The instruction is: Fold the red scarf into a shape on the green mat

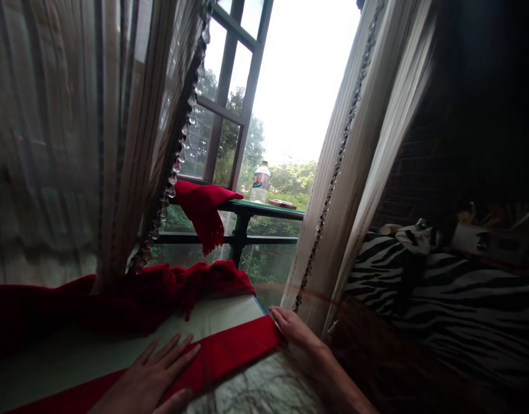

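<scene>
A red scarf (236, 351), folded into a long flat band, runs diagonally over a pale green surface (213, 307). My left hand (154, 371) lies palm down across the band, its fingers spread and stretched out. At the band's far right end, my right hand (292, 328) grips the edge, fingers close together near the corner; its thumb is hidden. More red cloth (195, 282) lies bunched along the back of the surface, below the curtain. Another red fringed piece (204, 207) hangs over the railing by the window.
Beyond the surface runs a green railing (264, 208) bearing a plastic bottle (260, 181) and a small flat object (282, 204). A window sash (225, 86) stands open. Beaded curtains (130, 115) hang on both sides. Zebra-striped fabric (454, 293) lies in shadow at right.
</scene>
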Action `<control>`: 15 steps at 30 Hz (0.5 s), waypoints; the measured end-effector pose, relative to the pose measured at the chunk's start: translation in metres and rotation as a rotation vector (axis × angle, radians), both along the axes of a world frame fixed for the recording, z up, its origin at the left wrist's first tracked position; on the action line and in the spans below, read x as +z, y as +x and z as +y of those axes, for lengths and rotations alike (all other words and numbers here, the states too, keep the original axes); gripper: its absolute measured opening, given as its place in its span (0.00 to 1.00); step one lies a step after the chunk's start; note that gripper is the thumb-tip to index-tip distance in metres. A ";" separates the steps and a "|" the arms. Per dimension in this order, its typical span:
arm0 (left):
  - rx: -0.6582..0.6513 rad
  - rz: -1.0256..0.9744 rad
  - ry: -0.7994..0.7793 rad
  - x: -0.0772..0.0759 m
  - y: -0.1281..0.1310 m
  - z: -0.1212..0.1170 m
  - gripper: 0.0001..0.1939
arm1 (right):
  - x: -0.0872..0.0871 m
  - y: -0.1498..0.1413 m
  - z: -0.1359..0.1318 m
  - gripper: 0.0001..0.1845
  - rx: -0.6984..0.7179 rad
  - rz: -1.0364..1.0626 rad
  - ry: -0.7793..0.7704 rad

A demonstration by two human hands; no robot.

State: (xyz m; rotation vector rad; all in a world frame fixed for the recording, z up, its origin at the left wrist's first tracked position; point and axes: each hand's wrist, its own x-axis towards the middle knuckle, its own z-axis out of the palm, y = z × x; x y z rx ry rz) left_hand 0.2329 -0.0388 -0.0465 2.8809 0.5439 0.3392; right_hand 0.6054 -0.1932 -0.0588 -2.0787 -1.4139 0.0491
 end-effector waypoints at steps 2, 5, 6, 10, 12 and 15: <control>-0.012 0.030 -0.030 0.002 0.002 -0.001 0.31 | 0.005 0.014 0.009 0.23 0.010 0.028 0.033; -0.005 0.021 -0.037 0.001 0.003 0.000 0.32 | 0.004 0.018 0.028 0.18 0.036 0.036 0.062; 0.002 0.006 -0.030 0.000 0.003 0.001 0.32 | 0.001 0.017 0.034 0.17 0.039 0.034 0.061; -0.016 -0.019 -0.033 -0.006 0.003 0.005 0.31 | -0.017 0.014 0.049 0.19 -0.010 0.024 0.048; -0.017 -0.023 -0.035 -0.011 0.003 0.008 0.31 | -0.025 0.015 0.052 0.20 -0.045 0.018 0.052; -0.010 -0.056 -0.020 -0.017 0.004 0.011 0.30 | -0.029 0.018 0.055 0.20 -0.071 0.010 0.059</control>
